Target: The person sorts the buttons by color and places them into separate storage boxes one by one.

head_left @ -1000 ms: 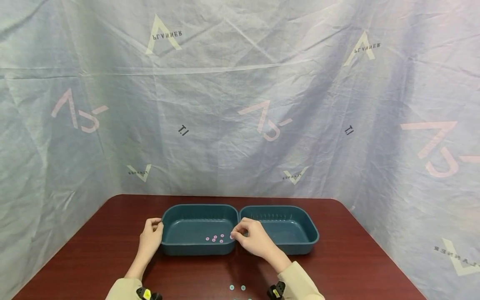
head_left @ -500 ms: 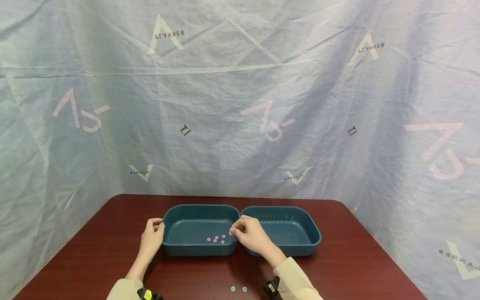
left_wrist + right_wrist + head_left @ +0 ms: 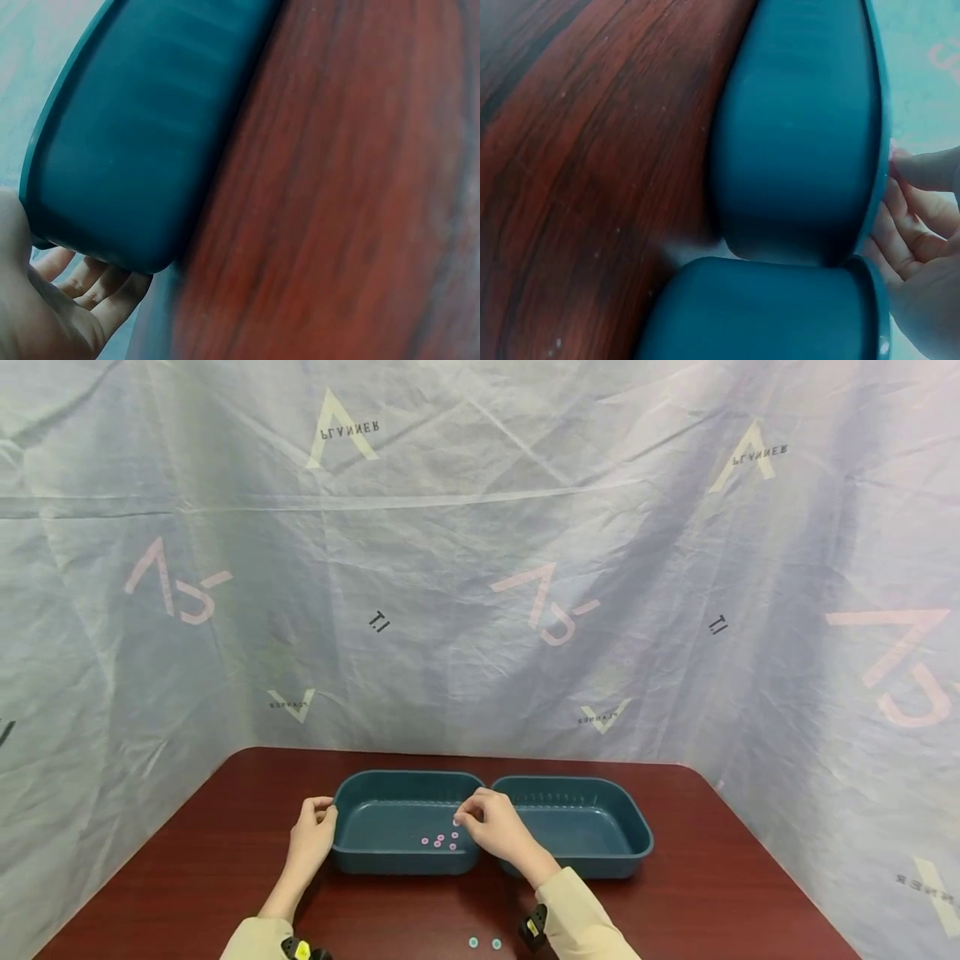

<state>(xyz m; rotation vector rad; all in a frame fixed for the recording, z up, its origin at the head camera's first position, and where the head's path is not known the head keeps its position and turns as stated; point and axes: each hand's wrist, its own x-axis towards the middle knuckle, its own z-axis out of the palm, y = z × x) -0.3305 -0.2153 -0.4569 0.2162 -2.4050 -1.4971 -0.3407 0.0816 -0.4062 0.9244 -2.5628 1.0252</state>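
Observation:
My left hand (image 3: 311, 835) holds the left end of the left dark-teal plastic bin (image 3: 405, 863). In the left wrist view, its fingers (image 3: 120, 304) bend against the bin's outer wall. My right hand (image 3: 495, 827) is over that bin's right end, pinching a small pink ring-shaped bead (image 3: 892, 148) between thumb and fingertips. Several similar pink beads (image 3: 425, 841) lie on the bin floor, below and left of the right hand. The pinched bead is mostly covered by the fingertips.
A second teal bin (image 3: 600, 867) stands against the left one's right end. Two light-blue ring-shaped beads (image 3: 473, 942) lie on the dark red wooden table (image 3: 390, 914) near the front. A grey printed cloth (image 3: 450, 693) hangs behind.
My right hand has moved a little left and farther in over the left bin, carrying the pink bead. My left hand stays on the bin's end. The head view has shifted slightly.

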